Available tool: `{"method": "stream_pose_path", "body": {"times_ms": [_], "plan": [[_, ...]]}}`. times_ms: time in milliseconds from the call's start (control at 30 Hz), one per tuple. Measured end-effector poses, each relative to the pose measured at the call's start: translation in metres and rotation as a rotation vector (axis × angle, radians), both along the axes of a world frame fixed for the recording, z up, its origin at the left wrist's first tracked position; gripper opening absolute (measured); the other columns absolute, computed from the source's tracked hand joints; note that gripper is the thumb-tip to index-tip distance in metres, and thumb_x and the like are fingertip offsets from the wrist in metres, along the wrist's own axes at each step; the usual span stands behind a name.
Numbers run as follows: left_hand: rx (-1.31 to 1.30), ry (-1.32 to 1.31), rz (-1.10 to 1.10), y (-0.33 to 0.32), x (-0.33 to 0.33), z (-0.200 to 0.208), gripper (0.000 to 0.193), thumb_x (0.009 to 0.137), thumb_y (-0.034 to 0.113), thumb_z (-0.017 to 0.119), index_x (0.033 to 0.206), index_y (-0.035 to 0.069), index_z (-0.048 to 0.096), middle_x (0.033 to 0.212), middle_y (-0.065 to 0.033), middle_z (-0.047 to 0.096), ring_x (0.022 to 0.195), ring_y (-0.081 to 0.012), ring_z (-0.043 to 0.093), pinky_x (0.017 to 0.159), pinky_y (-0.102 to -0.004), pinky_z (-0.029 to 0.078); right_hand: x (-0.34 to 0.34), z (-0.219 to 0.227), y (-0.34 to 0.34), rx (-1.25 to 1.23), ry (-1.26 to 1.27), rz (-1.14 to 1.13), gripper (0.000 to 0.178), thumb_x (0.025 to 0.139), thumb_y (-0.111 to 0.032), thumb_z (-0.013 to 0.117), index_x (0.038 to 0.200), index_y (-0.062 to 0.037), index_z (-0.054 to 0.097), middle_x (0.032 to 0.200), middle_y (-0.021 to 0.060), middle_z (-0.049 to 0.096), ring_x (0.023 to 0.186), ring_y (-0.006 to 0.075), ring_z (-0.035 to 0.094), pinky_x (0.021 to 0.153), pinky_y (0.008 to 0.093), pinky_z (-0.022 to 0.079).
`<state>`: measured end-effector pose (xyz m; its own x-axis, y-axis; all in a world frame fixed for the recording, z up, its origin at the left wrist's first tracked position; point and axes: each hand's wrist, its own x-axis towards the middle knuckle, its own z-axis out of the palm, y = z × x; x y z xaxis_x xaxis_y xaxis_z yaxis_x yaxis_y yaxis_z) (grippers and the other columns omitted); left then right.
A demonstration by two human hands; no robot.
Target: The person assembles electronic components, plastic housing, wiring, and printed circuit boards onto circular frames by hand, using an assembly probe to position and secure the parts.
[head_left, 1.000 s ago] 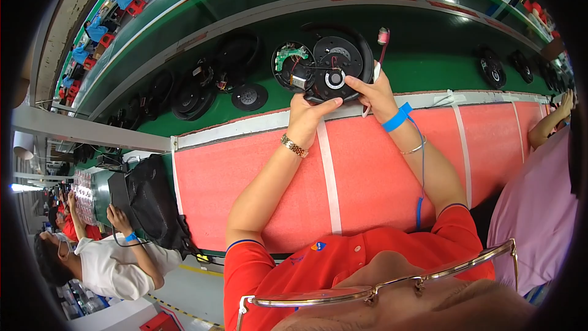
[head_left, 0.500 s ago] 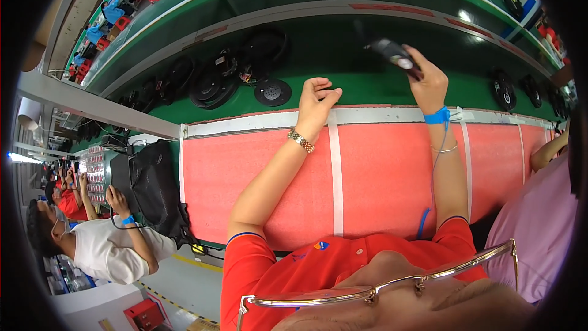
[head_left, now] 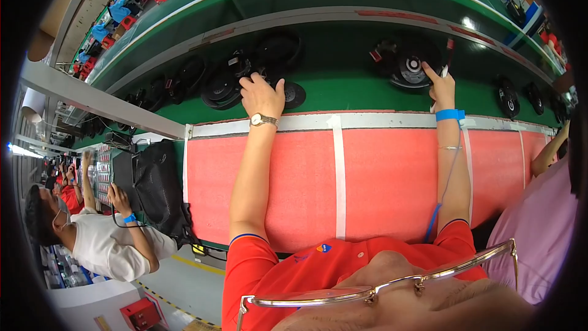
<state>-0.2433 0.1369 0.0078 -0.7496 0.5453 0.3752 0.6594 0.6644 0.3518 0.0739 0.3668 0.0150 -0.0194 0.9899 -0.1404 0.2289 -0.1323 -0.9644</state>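
Observation:
At the far right, my right hand (head_left: 442, 91) is closed round a thin white stick-like thing (head_left: 445, 71), mostly hidden by the fingers. Its index finger reaches onto a black round part (head_left: 411, 68) with a pale ring at its centre, lying on the green surface. My left hand (head_left: 262, 98) is over a cluster of black parts, its fingers spread and thumb apart; nothing shows in its grasp. Beside its thumb lies a small black disc (head_left: 295, 95). Left of the fingers is a larger black round part (head_left: 219, 91), partly covered by the hand.
A red-padded bench (head_left: 386, 178) with white strips lies before me. More black parts (head_left: 507, 99) sit along the green surface (head_left: 343, 95) at right. A grey post (head_left: 110, 101) crosses at left, near a black bag (head_left: 156, 175). Co-workers in white (head_left: 116, 242) and pink (head_left: 533, 227) are close.
My left hand has moved left onto the black parts. My right hand, earlier holding a dark thing in motion, is now lower beside the black round part lying on the surface.

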Motion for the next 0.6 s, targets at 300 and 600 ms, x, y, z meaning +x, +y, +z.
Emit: {"method": "stream_pose_path", "body": {"times_ms": [300,600], "plan": [[0.117,-0.153,-0.169,0.002,-0.029,-0.031,0.039,0.073,0.027,0.075,0.104,0.009,0.061,0.118,-0.0247,0.043,0.09,-0.0419,0.059,0.08,-0.0426,0.051,0.008,-0.029,0.012,0.681,-0.507,-0.198,0.062,0.079,-0.031,0.072,0.124,0.0035,0.047,0.112,0.0235,0.055,0.109,0.0364,0.053,0.092,0.0399,0.044],[0.2,-0.196,-0.227,0.011,-0.015,-0.034,0.03,0.07,0.021,0.077,0.094,0.009,0.064,0.116,-0.0263,0.048,0.106,-0.0397,0.051,0.086,-0.0391,0.047,-0.03,-0.008,-0.037,0.774,-0.327,0.241,0.045,0.082,-0.014,0.066,0.122,-0.0006,0.05,0.114,0.0186,0.055,0.105,0.0317,0.055,0.09,0.0365,0.043]]}}
